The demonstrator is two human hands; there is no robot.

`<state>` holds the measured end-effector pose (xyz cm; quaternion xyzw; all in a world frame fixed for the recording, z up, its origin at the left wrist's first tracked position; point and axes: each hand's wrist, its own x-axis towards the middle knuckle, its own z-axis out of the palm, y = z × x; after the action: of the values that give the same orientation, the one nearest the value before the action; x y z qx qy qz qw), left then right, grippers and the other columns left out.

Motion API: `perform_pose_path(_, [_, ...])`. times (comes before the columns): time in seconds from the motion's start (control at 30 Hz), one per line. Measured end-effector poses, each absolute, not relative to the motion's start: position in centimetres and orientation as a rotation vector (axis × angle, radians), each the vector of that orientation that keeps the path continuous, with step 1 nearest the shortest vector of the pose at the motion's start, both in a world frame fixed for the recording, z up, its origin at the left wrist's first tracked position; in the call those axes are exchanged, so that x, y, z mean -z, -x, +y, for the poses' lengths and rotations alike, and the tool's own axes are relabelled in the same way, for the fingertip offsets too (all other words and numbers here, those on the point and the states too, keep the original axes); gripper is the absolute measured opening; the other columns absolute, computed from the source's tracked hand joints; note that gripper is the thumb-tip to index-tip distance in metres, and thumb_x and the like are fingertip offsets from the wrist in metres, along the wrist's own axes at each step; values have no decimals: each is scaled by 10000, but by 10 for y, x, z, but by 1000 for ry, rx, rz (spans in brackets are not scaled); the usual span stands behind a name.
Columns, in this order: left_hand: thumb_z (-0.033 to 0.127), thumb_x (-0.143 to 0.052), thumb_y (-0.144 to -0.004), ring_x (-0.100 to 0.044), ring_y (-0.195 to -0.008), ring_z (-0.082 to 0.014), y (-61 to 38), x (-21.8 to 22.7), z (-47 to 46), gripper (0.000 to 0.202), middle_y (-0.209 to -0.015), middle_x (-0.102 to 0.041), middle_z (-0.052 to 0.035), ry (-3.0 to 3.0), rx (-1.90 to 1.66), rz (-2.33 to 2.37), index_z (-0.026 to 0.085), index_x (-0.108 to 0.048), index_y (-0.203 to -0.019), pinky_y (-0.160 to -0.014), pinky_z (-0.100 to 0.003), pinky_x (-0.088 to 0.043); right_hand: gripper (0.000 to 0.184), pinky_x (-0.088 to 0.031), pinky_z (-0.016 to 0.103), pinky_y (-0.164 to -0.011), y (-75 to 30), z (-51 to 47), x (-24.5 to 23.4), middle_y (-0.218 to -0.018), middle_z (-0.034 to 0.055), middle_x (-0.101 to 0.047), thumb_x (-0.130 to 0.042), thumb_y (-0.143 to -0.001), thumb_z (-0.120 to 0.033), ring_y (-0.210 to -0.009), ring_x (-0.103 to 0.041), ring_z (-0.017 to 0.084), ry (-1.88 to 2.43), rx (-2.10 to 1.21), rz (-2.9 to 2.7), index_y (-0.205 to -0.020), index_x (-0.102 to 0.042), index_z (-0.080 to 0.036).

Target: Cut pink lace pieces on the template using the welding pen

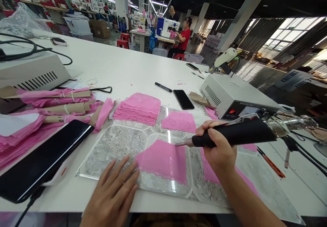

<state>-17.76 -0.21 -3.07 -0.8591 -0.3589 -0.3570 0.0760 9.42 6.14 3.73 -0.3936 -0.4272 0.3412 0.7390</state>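
My right hand [219, 145] is wrapped round a black handheld ultrasonic welder [235, 132]. The welder's thin metal tip meets the upper edge of a pink fabric piece [163, 160], which lies flat on a clear-topped, grey-patterned board [114, 148]. My left hand [114, 189] rests flat with fingers stretched out, its fingertips at the left edge of that piece. Behind it sit a thick stack of pink lace pieces [139, 108] and a smaller pink lace stack [178, 121]. Another pink piece [208, 169] is partly hidden under my right forearm.
At left are a large black phone [48, 159] with a cable and tied pink fabric bundles [68, 108]. A smaller phone [183, 99], a marker [163, 86] and a grey control box [237, 94] stand beyond. An orange-handled tool [272, 164] lies right. A person in red [185, 36] sits behind.
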Motion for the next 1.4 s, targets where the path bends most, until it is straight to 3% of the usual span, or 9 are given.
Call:
perform_pose_path(0.5, [15,-536,-876,-449,-1350,-279,179,32,-3,340,-1262,-643,-109,2647,1082,-1046,124,-631,-1184,-1149,-458,-322,65,-465,285,-529,-122,39,-36,-749,-12,-565,-615,-691,-202,-557,-551,108,876,-743,-896,-754,-602,-206])
perform_pose_path(1.4, [41,-551,-877,-460,-1339,-302,180,33,-6,383,-1291,-630,-101,2659,1020,-1119,158,-604,-1238,-1122,-501,-358,63,-487,280,-518,-127,20,-38,-734,-5,-546,-578,-706,-186,-547,-548,101,851,-844,-965,-760,-609,-196])
